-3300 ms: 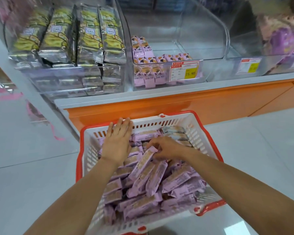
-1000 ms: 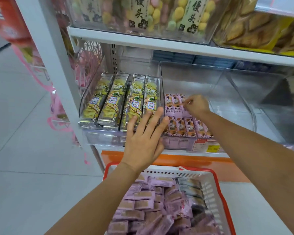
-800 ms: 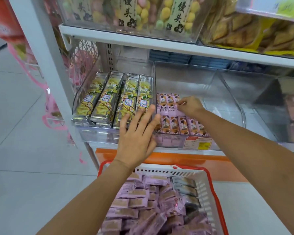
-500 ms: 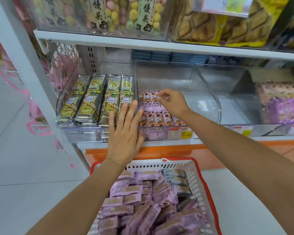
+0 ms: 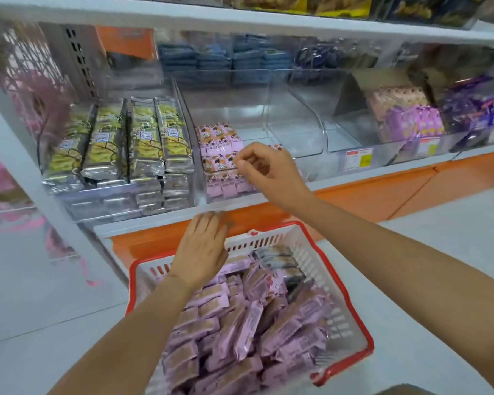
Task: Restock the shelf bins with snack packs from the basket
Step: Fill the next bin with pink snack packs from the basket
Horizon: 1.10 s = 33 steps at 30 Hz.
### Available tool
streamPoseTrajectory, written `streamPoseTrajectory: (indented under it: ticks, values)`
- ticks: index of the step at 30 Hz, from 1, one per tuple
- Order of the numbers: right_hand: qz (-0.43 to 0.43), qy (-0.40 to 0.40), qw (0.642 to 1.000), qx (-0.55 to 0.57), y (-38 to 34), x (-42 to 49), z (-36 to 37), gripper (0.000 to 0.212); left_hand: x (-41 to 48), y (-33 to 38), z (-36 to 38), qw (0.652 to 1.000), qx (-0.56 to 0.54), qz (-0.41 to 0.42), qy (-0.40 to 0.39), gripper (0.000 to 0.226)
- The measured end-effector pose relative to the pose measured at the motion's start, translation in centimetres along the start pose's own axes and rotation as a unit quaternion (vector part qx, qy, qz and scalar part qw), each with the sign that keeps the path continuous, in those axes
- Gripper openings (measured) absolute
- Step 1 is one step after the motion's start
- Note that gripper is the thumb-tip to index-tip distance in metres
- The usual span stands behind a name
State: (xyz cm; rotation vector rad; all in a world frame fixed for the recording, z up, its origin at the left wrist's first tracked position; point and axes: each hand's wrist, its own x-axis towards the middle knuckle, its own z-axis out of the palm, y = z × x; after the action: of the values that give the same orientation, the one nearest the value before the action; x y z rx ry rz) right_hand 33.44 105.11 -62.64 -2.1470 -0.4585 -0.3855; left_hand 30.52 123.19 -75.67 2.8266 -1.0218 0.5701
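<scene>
**Item 1, L hand** [image 5: 203, 249]: fingers [image 5: 211, 223] are lying straight and close together, gripping nothing. The tips are reaching the white shelf edge [image 5: 143, 226], and the palm is hovering over the far wall of the basket [image 5: 311, 252].

**Item 2, R hand** [image 5: 271, 175]: fingers are curling inward, w/ the thumb tip sitting close to the index tip. Can't tell whether they are pinching a pack (that spot is blurring).

**Item 3, bin packs** [image 5: 220, 141]: pink w/ brown print, these are standing in rows in the clear bin [image 5: 226, 89], directly under and just beyond the R fingers.

**Item 4, basket packs** [image 5: 240, 323]: same pink wrap, approx. filling the basket, these are lying heaped below the L fingers, back toward the wrist. A few grey-wrapped ones are showing at the far corner.

**Item 5, yellow-silver packs** [image 5: 143, 138]: these are lying in long rows in the next bin, just L of both sets of fingers.

**Item 6, second clear bin** [image 5: 297, 129]: this is sitting just R of the R fingers.

**Item 7, price tag** [image 5: 360, 161] and **purple packs** [image 5: 411, 121]: both are sitting farther R, well apart from the fingers.

**Item 8, orange base panel** [image 5: 382, 189]: this is running below the shelf edge, just past the L fingertips.
</scene>
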Motion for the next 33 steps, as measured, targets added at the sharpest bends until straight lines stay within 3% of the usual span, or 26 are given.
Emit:
streamPoseTrajectory:
  ticks: [4,9,13,16,23,25,29,31,33]
  values:
    - [0.015,-0.012,1.000,-0.003,1.3,-4.1,1.0,0.008,-1.5,-0.3,2.4,0.994,-0.010,-0.043,-0.103,0.062]
    - [0.069,-0.092,0.992,-0.054,5.6,-8.7,3.1,0.009,-2.9,-0.1,5.0,0.992,-0.008,-0.044,-0.118,0.078]
    - [0.170,-0.191,0.958,-0.129,10.8,-12.6,4.4,0.017,-4.5,0.6,7.4,0.987,0.007,-0.038,-0.154,0.093]
    - [0.230,-0.281,0.916,-0.171,13.4,-15.0,5.0,0.022,-5.1,1.0,8.8,0.971,0.034,-0.061,-0.230,0.087]
    - [0.206,-0.371,0.871,-0.248,14.2,-15.3,5.5,0.038,-4.9,1.6,8.9,0.966,0.054,-0.074,-0.242,0.081]
    - [0.228,-0.375,0.869,-0.227,13.9,-15.0,5.1,0.034,-4.9,1.7,8.5,0.968,0.033,-0.079,-0.234,0.080]
    - [0.265,-0.295,0.912,-0.104,12.8,-13.4,3.0,0.027,-3.9,1.5,7.3,0.972,-0.055,-0.095,-0.206,0.064]
    - [0.265,-0.260,0.926,-0.063,11.7,-11.9,1.5,0.027,-3.0,1.6,6.6,0.967,-0.164,-0.119,-0.154,0.049]
    - [0.251,-0.235,0.938,-0.036,10.0,-10.3,0.1,0.027,-1.5,2.2,5.2,0.930,-0.317,-0.130,-0.131,0.039]
